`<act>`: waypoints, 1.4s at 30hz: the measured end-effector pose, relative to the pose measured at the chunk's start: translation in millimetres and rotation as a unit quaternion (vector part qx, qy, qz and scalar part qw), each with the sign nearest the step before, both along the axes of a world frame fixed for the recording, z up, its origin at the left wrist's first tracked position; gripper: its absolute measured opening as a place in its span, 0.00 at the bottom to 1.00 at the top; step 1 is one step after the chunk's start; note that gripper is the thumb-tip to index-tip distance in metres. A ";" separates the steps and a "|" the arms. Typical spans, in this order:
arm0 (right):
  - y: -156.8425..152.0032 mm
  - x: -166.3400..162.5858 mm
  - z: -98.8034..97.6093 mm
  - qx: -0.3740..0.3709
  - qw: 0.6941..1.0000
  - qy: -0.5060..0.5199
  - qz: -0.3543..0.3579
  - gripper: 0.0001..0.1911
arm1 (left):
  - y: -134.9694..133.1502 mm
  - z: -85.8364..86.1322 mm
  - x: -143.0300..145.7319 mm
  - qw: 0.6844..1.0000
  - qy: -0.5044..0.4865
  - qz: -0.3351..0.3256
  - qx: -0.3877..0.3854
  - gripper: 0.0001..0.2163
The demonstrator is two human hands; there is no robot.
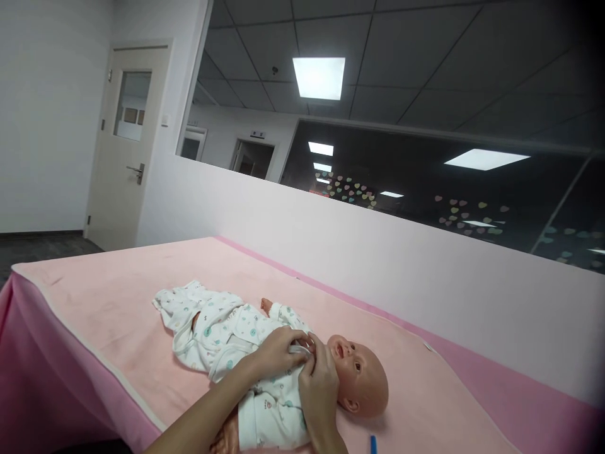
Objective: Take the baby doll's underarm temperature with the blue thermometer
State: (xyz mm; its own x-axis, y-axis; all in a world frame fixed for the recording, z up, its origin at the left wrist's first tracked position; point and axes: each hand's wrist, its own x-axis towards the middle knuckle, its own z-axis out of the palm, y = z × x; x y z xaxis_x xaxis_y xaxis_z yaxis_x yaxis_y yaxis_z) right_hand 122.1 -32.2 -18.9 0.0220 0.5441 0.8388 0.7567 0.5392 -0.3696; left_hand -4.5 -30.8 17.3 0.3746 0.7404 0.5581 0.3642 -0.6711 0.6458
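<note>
A baby doll [363, 378] lies on its back, its head toward the right. It is dressed in white clothes [208, 328] with small green and coloured prints. My left hand [280, 353] is over the doll's chest, its fingers bent in a pinch on the whitish edge of the top near the neck. Close against it, my right hand [320, 372] is also pinching that edge, just beside the doll's chin. The exact spot between the fingertips is partly hidden. One small doll hand [266, 306] sticks out of a sleeve on the far side.
Under the doll a light pink sheet [118, 296] covers the table, with darker pink cloth [61, 378] hanging at the left. A blue object [373, 444] is cut off at the bottom edge. Behind stand a white wall [359, 252] with windows and a door [127, 145].
</note>
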 end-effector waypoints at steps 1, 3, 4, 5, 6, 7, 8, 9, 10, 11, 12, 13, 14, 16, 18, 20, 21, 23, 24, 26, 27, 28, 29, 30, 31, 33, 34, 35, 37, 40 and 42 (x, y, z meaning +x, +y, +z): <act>-0.4 -0.3 0.5 -0.002 1.000 0.003 0.004 0.19 | 0.1 -1.2 1.1 1.000 0.004 0.015 0.006 0.12; -1.3 -0.7 1.9 -0.010 1.000 0.013 0.013 0.19 | 0.2 -3.3 2.6 0.999 0.012 0.034 0.014 0.12; -1.8 -0.8 2.8 -0.015 1.000 0.018 0.016 0.19 | 0.2 -4.0 3.0 0.999 0.016 0.038 0.017 0.12; -2.1 -0.7 3.6 -0.022 0.999 0.022 0.020 0.19 | 0.1 -4.6 3.2 0.999 0.019 0.037 0.018 0.13; -2.4 -0.6 4.3 -0.029 0.999 0.024 0.023 0.20 | 0.2 -4.9 3.2 0.999 0.020 0.035 0.018 0.13; -2.6 -0.5 4.6 -0.036 0.999 0.024 0.024 0.20 | 0.2 -5.1 3.1 0.999 0.021 0.034 0.018 0.14; -2.6 -0.4 4.6 -0.040 0.999 0.022 0.023 0.20 | 0.3 -5.2 3.0 0.999 0.022 0.032 0.019 0.15; -2.4 -0.3 4.1 -0.038 0.999 0.016 0.020 0.20 | 0.4 -5.2 3.0 0.999 0.022 0.029 0.020 0.15; -1.9 -0.3 3.0 -0.030 0.999 0.006 0.015 0.21 | 0.6 -5.2 3.2 0.999 0.022 0.029 0.021 0.16; -1.1 -0.4 1.4 -0.017 1.000 -0.008 0.007 0.21 | 0.7 -5.3 3.4 0.999 0.023 0.031 0.021 0.15; 0.0 -0.5 -0.6 -0.001 1.000 -0.026 -0.003 0.22 | 0.9 -5.3 3.8 0.999 0.025 0.036 0.020 0.14; 1.4 -0.6 -2.9 0.015 0.999 -0.045 -0.014 0.23 | 1.1 -5.4 4.3 0.998 0.028 0.043 0.020 0.13; 2.9 -0.6 -5.1 0.028 0.997 -0.064 -0.024 0.23 | 1.4 -5.5 4.7 0.998 0.031 0.050 0.020 0.12; 5.5 -0.4 -8.2 0.039 0.995 -0.089 -0.039 0.24 | 2.0 -5.7 5.3 0.997 0.036 0.059 0.022 0.11; 6.3 0.0 -8.0 0.036 0.995 -0.090 -0.035 0.25 | 2.4 -5.9 5.2 0.997 0.037 0.057 0.024 0.11; 4.1 0.0 -4.2 0.017 0.997 -0.069 -0.016 0.24 | 2.5 -6.2 4.4 0.998 0.035 0.045 0.022 0.13; 1.9 -0.2 -1.3 0.002 0.998 -0.055 -0.004 0.24 | 2.5 -6.5 3.9 0.999 0.032 0.038 0.021 0.14; -3.8 -1.0 4.9 -0.034 0.999 -0.027 0.017 0.23 | 2.8 -7.6 2.9 0.999 0.024 0.023 0.017 0.16; -6.8 -1.7 7.6 -0.051 0.998 -0.013 0.022 0.23 | 3.2 -8.4 2.4 1.000 0.018 0.017 0.013 0.17; -11.8 -3.3 11.6 -0.073 0.997 0.010 0.029 0.24 | 4.4 -10.3 1.8 1.000 0.009 0.002 0.006 0.18; -13.6 -4.1 12.7 -0.080 0.996 0.019 0.031 0.24 | 5.3 -11.3 1.5 1.000 0.005 -0.005 0.004 0.18; -15.0 -4.8 13.2 -0.086 0.995 0.025 0.034 0.24 | 6.2 -12.3 1.2 1.000 0.003 -0.015 -0.002 0.18; -16.0 -5.4 13.4 -0.090 0.995 0.029 0.036 0.25 | 7.0 -13.3 0.9 1.000 -0.001 -0.022 -0.006 0.19; -16.7 -5.8 13.3 -0.093 0.994 0.031 0.037 0.25 | 7.8 -14.1 0.6 1.000 -0.004 -0.027 -0.010 0.19; -17.2 -6.2 13.0 -0.096 0.994 0.033 0.037 0.25 | 8.4 -14.8 0.3 0.999 -0.006 -0.030 -0.013 0.19; -18.0 -6.6 12.2 -0.096 0.994 0.036 0.034 0.25 | 9.0 -15.7 -0.4 0.999 -0.009 -0.031 -0.018 0.19; -18.3 -6.7 11.9 -0.095 0.994 0.036 0.033 0.25 | 9.0 -15.9 -0.7 0.999 -0.009 -0.031 -0.019 0.19; -18.5 -6.8 11.5 -0.095 0.994 0.035 0.032 0.25 | 8.7 -15.9 -0.9 0.999 -0.008 -0.030 -0.021 0.19; -18.4 -6.4 11.1 -0.096 0.994 0.032 0.033 0.25 | 7.8 -15.5 -1.0 0.999 -0.008 -0.029 -0.022 0.18; -17.0 -4.9 10.7 -0.099 0.994 0.029 0.039 0.23 | 6.0 -14.5 -0.3 0.999 -0.018 -0.023 -0.018 0.18; -15.7 -3.4 10.8 -0.100 0.993 0.029 0.048 0.23 | 5.1 -14.0 0.3 0.999 -0.028 -0.018 -0.011 0.19</act>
